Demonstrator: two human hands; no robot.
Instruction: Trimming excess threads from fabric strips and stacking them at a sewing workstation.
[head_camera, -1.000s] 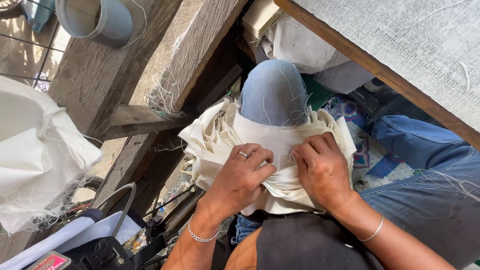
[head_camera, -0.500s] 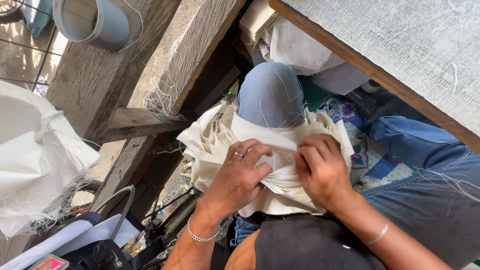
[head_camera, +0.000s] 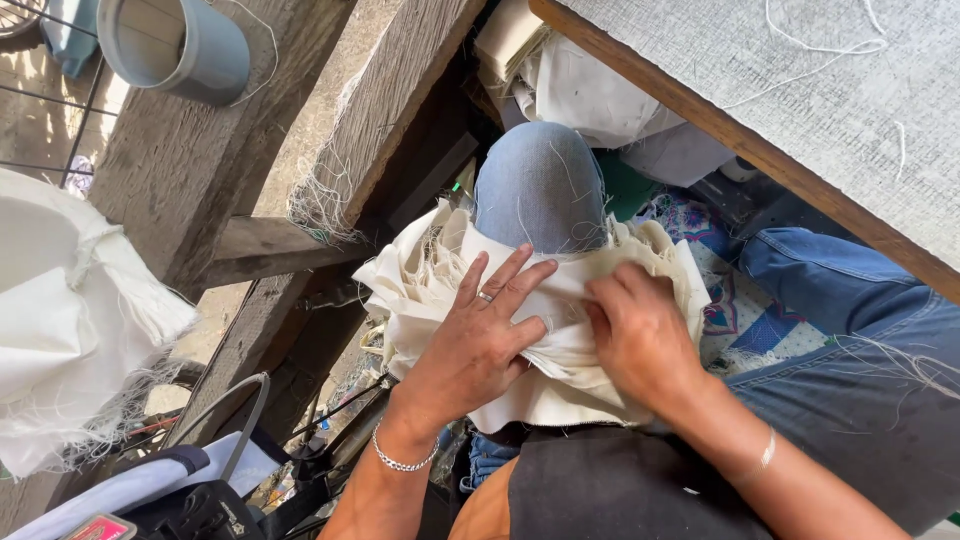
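A stack of cream cloth pieces (head_camera: 420, 275) with frayed edges lies across my lap, just below my denim-clad knee (head_camera: 538, 185). My left hand (head_camera: 478, 335), with a ring and a bracelet, lies flat on the stack with its fingers spread apart. My right hand (head_camera: 640, 335) is curled on the right part of the stack, and its fingers pinch a fold of the cloth.
A wooden table edge (head_camera: 720, 130) with a woven grey top runs across the upper right. Rough wooden beams (head_camera: 390, 100) stand to the left, with a grey bucket (head_camera: 175, 45) above. More white cloth (head_camera: 70, 320) is heaped at the far left. Patterned fabric (head_camera: 735, 305) lies under my leg.
My left hand has opened from a curled grip and now lies flat with spread fingers. My right hand has shifted a little on the stack.
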